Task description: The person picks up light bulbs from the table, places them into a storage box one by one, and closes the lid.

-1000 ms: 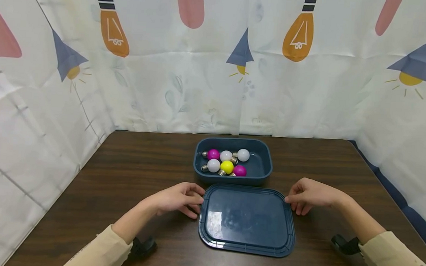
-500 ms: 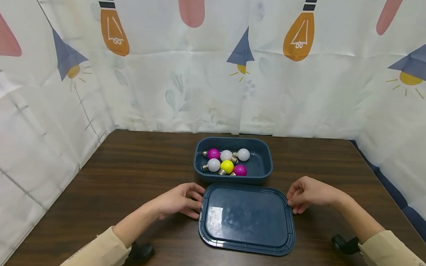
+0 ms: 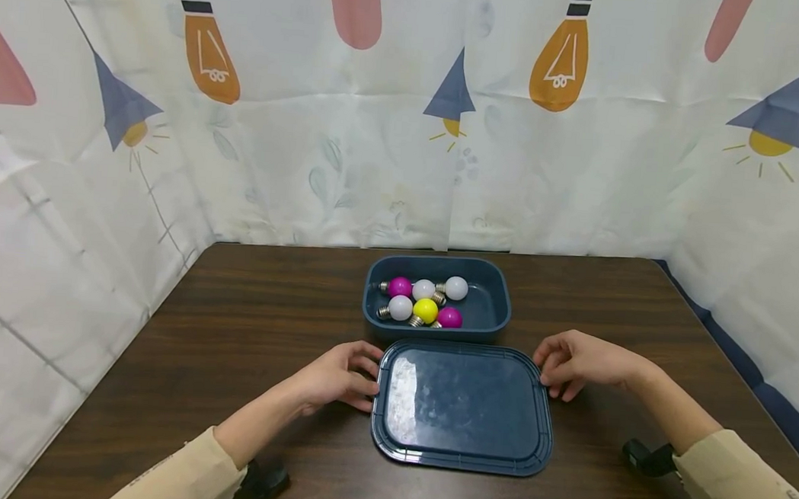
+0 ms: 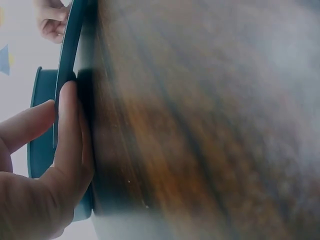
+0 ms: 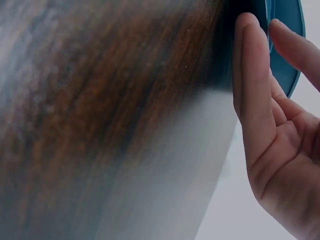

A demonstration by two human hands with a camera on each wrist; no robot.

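A dark blue plastic lid [image 3: 468,406] lies flat in front of me, just nearer than a matching box [image 3: 495,309]. My left hand [image 3: 340,376] holds its left edge; in the left wrist view the thumb is on one side of the lid [image 4: 70,50] and the fingers [image 4: 70,130] are on the other, with a gap between lid and table. The right hand [image 3: 581,364] pinches the right edge near the far corner, thumb and fingertips [image 5: 247,30] on either side of the rim. Inside the box rest several light bulbs: white [image 3: 456,288], magenta [image 3: 449,318] and yellow [image 3: 425,311].
All of this is on a dark wood-grain table [image 3: 251,309]. A white curtain [image 3: 274,165] printed with lamps and bulbs hangs behind the table and along both sides. Black wrist-worn devices [image 3: 648,457] sit below the sleeves.
Both hands have closed in on the lid's edges from slightly looser poses. The light reflection on the lid has shifted and grown longer. The box and bulbs stay put.
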